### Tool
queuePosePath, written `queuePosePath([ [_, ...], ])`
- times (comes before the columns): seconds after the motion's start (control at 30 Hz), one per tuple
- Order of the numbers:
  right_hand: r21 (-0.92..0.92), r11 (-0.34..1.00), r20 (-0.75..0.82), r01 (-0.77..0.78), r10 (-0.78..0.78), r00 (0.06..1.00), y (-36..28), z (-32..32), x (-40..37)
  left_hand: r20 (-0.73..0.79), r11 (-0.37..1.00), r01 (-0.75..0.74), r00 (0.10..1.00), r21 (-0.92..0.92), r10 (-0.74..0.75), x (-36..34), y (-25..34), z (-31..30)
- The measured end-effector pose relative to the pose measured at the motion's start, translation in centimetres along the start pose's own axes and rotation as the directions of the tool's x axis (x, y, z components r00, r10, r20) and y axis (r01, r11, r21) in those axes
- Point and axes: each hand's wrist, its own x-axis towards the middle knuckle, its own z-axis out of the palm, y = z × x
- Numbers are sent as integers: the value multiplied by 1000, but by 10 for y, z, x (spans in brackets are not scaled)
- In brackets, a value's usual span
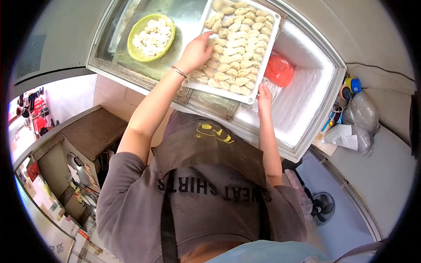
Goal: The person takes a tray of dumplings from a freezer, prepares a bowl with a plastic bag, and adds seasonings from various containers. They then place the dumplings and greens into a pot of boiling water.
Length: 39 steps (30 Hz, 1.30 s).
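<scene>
Head view — right hand (pixel 264 98) tight on tray (pixel 271 44)

Commercial kitchen: chest freezer (pixel 307 105), dumpling tray (pixel 228 94), cluttered worktop (pixel 66 175).

white tray (pixel 223 93) of pale beige dumplings (pixel 239 44); yellow-green basket (pixel 130 41) of whitish pieces; red-orange bag (pixel 279 70) in white freezer (pixel 307 98); grey shirt (pixel 131 206), black lettering; brown apron (pixel 206 151), yellow logo; silver bracelet (pixel 179 71); black fan (pixel 323 207).
</scene>
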Motion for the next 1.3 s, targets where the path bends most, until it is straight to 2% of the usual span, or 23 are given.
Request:
queuePosePath([
  [0.07,82,996,31,-42,40,999,4,-5,2,-230,986,-165,959,20,165,-5,0,-2],
  [0.1,151,985,61,-81,73,995,-1,-10,-1,-343,967,-215,905,138,250,-7,0,-4],
  [0.2,141,989,-24,-45,49,999,12,-26,-1,-411,993,-76,905,94,108,-15,-41,6],
  [0.23,137,989,-34,-50,55,998,18,-24,-4,-281,961,86,946,-262,-162,-20,-54,12],
  [0.3,146,986,-71,81,-71,995,42,-6,-3,-21,837,352,918,-419,-396,-26,-71,17],
  [0.37,5,999,-131,51,-50,990,17,15,-25,64,747,429,884,-508,-464,-38,-45,17],
  [0.43,40,998,-141,52,-46,989,35,21,-21,84,716,533,824,-450,-560,-41,-40,20],
  [0.5,75,996,-139,50,-39,990,44,17,-16,99,670,544,807,-505,-582,-40,-40,23],
  [0.57,-13,979,-149,203,-202,968,36,15,-12,78,668,553,796,-498,-601,-39,-27,27],
  [0.63,-6,968,-149,253,-251,957,27,14,3,22,794,512,844,-328,-535,-37,-33,25],
  [0.7,-29,990,-72,140,-142,987,-7,8,20,-30,872,410,901,-268,-433,-42,-41,28],
  [0.77,-23,990,-116,141,-142,983,-17,5,48,-36,878,357,921,-318,-388,-50,-35,29],
  [0.8,211,976,-13,-48,52,999,-25,-1,65,-32,875,362,919,-322,-392,-52,-29,28],
  [0.83,412,878,139,-242,202,969,-44,-14,72,-2,855,396,907,-334,-421,-55,-9,31],
  [0.87,351,878,76,-326,321,944,-61,-27,72,23,838,425,895,-341,-445,-56,11,37],
  [0.9,340,904,38,-258,261,965,-18,-46,100,55,847,419,903,-328,-426,-60,28,48],
  [0.97,307,923,-89,-231,270,959,-30,-71,86,122,889,381,925,-255,-361,-55,49,64],
  [1.03,214,976,-247,-48,102,964,-17,-107,75,187,922,305,946,-236,-265,-45,76,81],
  [1.07,224,973,-279,-50,113,953,-3,-133,76,314,928,306,921,-212,-232,-38,80,89],
  [1.1,188,982,-364,-12,81,928,-29,-145,55,435,933,308,877,-187,-203,-32,81,95],
  [1.17,23,1000,-494,-20,29,869,-42,-179,34,337,954,141,941,-264,-46,-21,95,98],
  [1.23,77,997,-487,30,11,873,-34,-217,24,249,932,141,967,-334,-58,-14,80,95],
  [1.3,115,992,-523,56,12,852,-40,-218,15,-60,981,-168,985,-101,162,-6,65,79],
])
